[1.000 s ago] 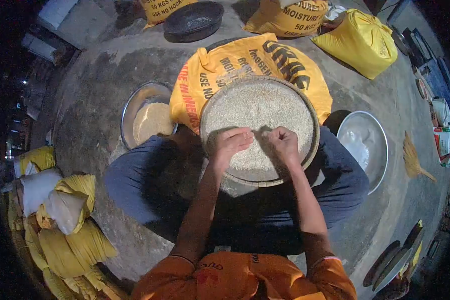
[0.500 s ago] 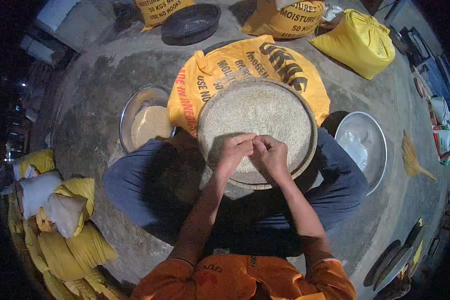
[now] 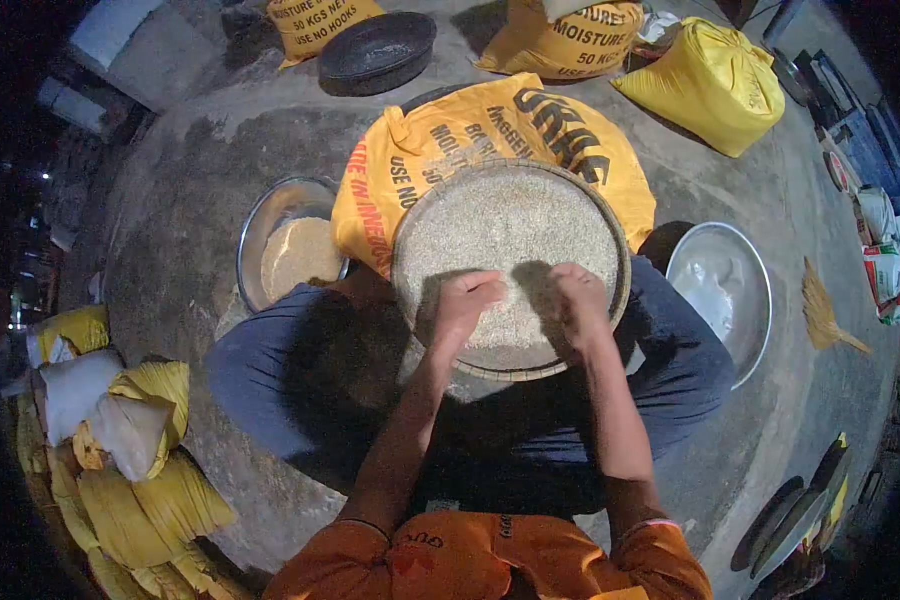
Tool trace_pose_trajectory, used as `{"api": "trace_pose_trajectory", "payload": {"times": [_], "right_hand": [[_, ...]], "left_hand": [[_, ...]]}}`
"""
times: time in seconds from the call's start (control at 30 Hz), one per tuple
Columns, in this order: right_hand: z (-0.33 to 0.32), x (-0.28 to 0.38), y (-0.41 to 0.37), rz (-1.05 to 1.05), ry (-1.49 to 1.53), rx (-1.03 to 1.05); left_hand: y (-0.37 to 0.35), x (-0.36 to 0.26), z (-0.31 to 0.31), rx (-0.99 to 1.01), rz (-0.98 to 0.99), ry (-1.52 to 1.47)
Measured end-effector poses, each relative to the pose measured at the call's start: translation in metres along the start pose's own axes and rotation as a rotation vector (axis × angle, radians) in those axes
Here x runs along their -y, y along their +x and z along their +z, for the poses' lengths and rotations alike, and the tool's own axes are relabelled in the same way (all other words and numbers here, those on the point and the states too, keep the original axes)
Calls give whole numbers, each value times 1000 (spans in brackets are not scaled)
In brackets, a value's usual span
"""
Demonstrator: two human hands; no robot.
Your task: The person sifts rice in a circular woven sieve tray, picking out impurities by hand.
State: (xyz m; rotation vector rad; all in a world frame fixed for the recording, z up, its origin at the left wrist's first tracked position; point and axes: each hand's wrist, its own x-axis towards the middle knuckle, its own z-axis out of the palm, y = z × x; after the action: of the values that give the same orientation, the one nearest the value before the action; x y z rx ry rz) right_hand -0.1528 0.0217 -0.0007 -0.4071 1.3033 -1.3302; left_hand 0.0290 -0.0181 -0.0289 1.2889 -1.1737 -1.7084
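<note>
A round woven tray (image 3: 510, 374) rests across my lap, spread with pale grains that look like rice (image 3: 515, 215). Above the tray's left part, my left hand (image 3: 467, 303) is closed, thumb and fingers pressed together; whatever lies between them, if anything, is too small to make out. To its right my right hand (image 3: 582, 300) hovers over the grains with its fingers curled in, slightly blurred, and I cannot see what they hold. A gap separates the two hands. Under the tray's far side lies a yellow printed sack (image 3: 380, 160).
A metal basin (image 3: 244, 245) with tan grain stands left. Another metal basin (image 3: 769, 300) holding something whitish sits right, beside a small broom (image 3: 820, 310). Farther off are a black basin (image 3: 378, 55) and a yellow sack (image 3: 725, 85). More sacks (image 3: 150, 500) pile at lower left.
My hands, which met at the fingertips over the grains, have come apart. The right hand has moved to the right; the left has stayed nearly in place.
</note>
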Motion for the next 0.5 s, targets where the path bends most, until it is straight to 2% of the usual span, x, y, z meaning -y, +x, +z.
{"api": "trace_pose_trajectory", "payload": {"times": [0.03, 0.07, 0.1, 0.13, 0.2, 0.27, 0.33, 0.5], "right_hand": [[-15, 4, 3, 1, 1, -5], [-32, 9, 5, 111, 325, 155], [-42, 10, 8, 219, 650, 315], [-41, 14, 6, 220, 654, 309], [-38, 26, 1, 196, 781, 112], [-52, 21, 8, 150, 811, 146], [-58, 19, 11, 66, 669, 177], [-61, 20, 9, 72, 658, 122]], "left_hand": [[7, 10, -3, -83, 26, 188], [8, 6, -2, -79, 22, 189], [8, 3, -2, -143, 248, 543], [8, -2, 0, -203, 478, 895], [14, -10, 7, -215, 517, 955], [26, -11, 15, -226, 556, 1014], [41, -10, 23, -212, 545, 1021], [59, -2, 40, -154, 578, 1045]]}}
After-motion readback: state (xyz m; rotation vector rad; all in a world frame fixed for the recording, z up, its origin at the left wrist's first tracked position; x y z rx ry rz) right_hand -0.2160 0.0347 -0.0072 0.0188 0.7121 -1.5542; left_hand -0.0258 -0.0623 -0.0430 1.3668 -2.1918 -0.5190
